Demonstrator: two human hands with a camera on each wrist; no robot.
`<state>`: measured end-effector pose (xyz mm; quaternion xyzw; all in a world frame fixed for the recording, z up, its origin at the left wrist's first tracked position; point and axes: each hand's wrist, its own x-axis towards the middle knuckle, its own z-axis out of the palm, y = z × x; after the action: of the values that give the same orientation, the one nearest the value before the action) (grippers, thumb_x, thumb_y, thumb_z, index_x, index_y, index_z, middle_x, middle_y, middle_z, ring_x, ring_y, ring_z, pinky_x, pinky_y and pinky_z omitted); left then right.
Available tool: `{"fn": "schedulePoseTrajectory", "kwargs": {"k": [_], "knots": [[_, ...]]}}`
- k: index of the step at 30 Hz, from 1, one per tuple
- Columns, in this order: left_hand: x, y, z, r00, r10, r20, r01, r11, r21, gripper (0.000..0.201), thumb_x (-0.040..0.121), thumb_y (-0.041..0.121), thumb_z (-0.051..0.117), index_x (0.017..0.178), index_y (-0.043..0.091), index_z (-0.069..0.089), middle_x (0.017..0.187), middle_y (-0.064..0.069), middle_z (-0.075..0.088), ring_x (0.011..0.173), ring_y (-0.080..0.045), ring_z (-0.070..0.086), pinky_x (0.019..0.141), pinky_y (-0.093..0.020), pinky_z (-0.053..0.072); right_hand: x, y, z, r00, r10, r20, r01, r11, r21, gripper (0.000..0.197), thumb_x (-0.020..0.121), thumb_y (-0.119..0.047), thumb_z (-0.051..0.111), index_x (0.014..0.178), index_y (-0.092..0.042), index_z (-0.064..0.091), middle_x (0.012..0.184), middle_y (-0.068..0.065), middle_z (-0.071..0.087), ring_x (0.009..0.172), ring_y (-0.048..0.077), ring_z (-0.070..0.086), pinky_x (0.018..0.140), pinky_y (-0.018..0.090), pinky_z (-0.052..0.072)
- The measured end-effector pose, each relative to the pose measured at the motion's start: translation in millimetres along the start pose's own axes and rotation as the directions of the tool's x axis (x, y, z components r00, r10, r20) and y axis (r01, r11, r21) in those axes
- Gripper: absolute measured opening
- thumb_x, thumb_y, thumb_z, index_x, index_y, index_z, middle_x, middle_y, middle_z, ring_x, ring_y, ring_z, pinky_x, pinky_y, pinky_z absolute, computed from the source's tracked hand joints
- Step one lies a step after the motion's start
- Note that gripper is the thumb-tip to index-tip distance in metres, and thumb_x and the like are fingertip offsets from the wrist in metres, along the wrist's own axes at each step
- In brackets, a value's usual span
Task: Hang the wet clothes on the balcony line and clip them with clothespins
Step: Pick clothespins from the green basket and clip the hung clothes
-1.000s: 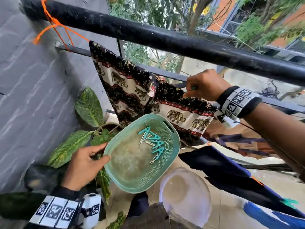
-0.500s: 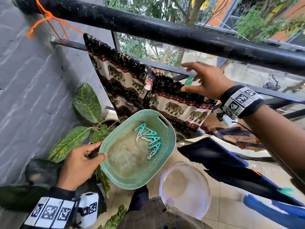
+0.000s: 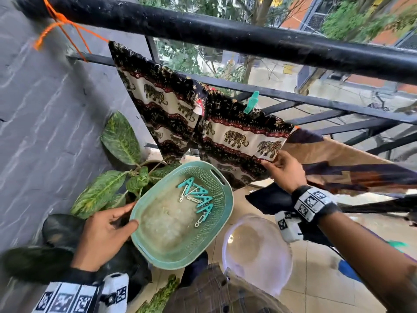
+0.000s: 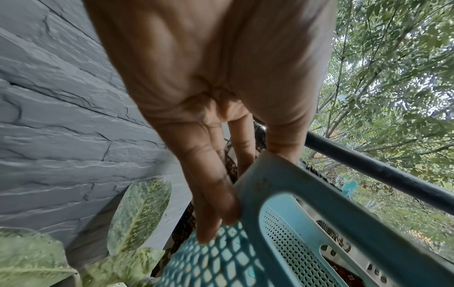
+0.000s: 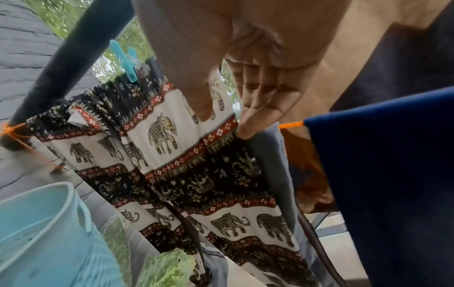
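Note:
An elephant-print cloth (image 3: 237, 136) (image 5: 186, 155) hangs over the orange line (image 5: 291, 124), held by one teal clothespin (image 3: 251, 106) (image 5: 127, 60) on its top edge. My right hand (image 3: 274, 162) (image 5: 230, 114) is below that pin and pinches the cloth's lower right edge between thumb and fingers. My left hand (image 3: 126, 216) (image 4: 221, 194) grips the rim of a green perforated basket (image 3: 228, 206) (image 4: 307, 186), thumb on top and fingers underneath. Several teal clothespins (image 3: 198, 199) lie loose in the basket.
A thick black railing (image 3: 225, 35) crosses above, with thinner bars behind the cloth. A brown and navy cloth (image 3: 349, 163) and a dark blue one (image 5: 380, 174) hang to the right. A potted plant (image 3: 119, 141) stands by the grey wall (image 3: 45, 109). A clear plastic tub (image 3: 255, 249) sits below.
My right hand has let go of the clothespin, which stays clipped on the cloth's top edge, and has dropped to the cloth's lower right edge. The left hand still holds the basket.

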<state>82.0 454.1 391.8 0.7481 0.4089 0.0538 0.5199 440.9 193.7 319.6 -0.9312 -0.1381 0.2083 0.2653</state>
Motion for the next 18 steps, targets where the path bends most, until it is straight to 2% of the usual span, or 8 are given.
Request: {"fn": "schedulePoseTrajectory", "kwargs": {"k": [3,5,7,8,10,12,14,18], "knots": [[-4,-5,-7,0.999,-0.003,0.05,0.001,1.0,0.028,0.062,0.077,-0.005,0.078,0.098,0.052,0.062,0.081,0.048,0.058,0.083,0.029,0.054,0.072,0.004,0.042,5,-30,13,0.995,-0.081,0.051,0.081,0.997,-0.003,0.02,0.084,-0.045,0.07,0.078,-0.028,0.061,0.09,-0.001,0.065,0.083,0.021,0.06,0.075,0.029,0.045],[-7,-9,-12,0.996,-0.018,0.082,0.016,0.999,0.032,0.06,0.078,-0.004,0.078,0.101,0.049,0.063,0.085,0.047,0.06,0.086,0.027,0.055,0.074,0.001,0.046,11,-51,27,0.986,-0.118,0.118,0.11,0.991,0.075,0.01,0.084,-0.033,0.074,0.086,-0.025,0.069,0.102,0.005,0.06,0.091,0.022,0.06,0.085,0.028,0.046],[-11,-11,-16,0.994,-0.043,0.102,0.041,0.999,0.024,0.06,0.078,-0.003,0.078,0.093,0.055,0.068,0.09,0.041,0.064,0.087,0.02,0.06,0.077,-0.008,0.051,17,-66,41,0.976,-0.177,0.127,0.156,0.975,0.159,0.027,0.084,-0.025,0.075,0.106,-0.009,0.071,0.112,0.009,0.054,0.102,0.026,0.06,0.099,0.035,0.046],[-12,-12,-18,0.993,-0.055,0.105,0.053,0.998,0.023,0.064,0.078,-0.002,0.078,0.089,0.061,0.068,0.093,0.038,0.066,0.086,0.014,0.064,0.077,-0.013,0.054,20,-73,46,0.972,-0.206,0.112,0.184,0.967,0.178,0.031,0.083,-0.025,0.075,0.109,-0.008,0.067,0.112,0.009,0.051,0.104,0.027,0.058,0.102,0.039,0.045],[-15,-15,-20,0.991,-0.07,0.11,0.067,0.997,0.028,0.073,0.078,0.0,0.078,0.084,0.071,0.063,0.093,0.036,0.067,0.081,0.005,0.068,0.074,-0.019,0.057,20,-87,50,0.961,-0.248,0.123,0.22,0.953,0.208,0.033,0.083,-0.033,0.072,0.104,-0.009,0.061,0.108,0.011,0.052,0.097,0.027,0.057,0.096,0.043,0.048],[-19,-16,-21,0.99,-0.081,0.115,0.079,0.997,0.024,0.074,0.079,-0.002,0.077,0.08,0.071,0.062,0.091,0.036,0.067,0.079,0.001,0.07,0.072,-0.02,0.057,21,-98,50,0.961,-0.256,0.106,0.214,0.928,0.306,0.034,0.085,-0.041,0.068,0.096,-0.01,0.057,0.097,0.012,0.058,0.085,0.027,0.06,0.085,0.045,0.052],[-20,-20,-22,0.988,-0.096,0.121,0.096,0.995,0.008,0.073,0.079,-0.003,0.077,0.078,0.069,0.064,0.091,0.033,0.068,0.078,-0.004,0.072,0.069,-0.023,0.059,17,-108,50,0.954,-0.29,0.072,0.244,0.895,0.373,0.025,0.089,-0.035,0.067,0.088,-0.012,0.055,0.084,0.003,0.058,0.078,0.019,0.056,0.081,0.04,0.049],[-21,-25,-21,0.989,-0.085,0.123,0.085,0.996,0.005,0.074,0.078,-0.001,0.078,0.081,0.071,0.063,0.1,0.027,0.071,0.075,0.005,0.066,0.073,-0.014,0.054,12,-125,60,0.93,-0.347,0.121,0.239,0.822,0.516,0.018,0.09,-0.024,0.063,0.096,-0.011,0.053,0.094,0.011,0.062,0.088,0.025,0.059,0.089,0.041,0.049]]}}
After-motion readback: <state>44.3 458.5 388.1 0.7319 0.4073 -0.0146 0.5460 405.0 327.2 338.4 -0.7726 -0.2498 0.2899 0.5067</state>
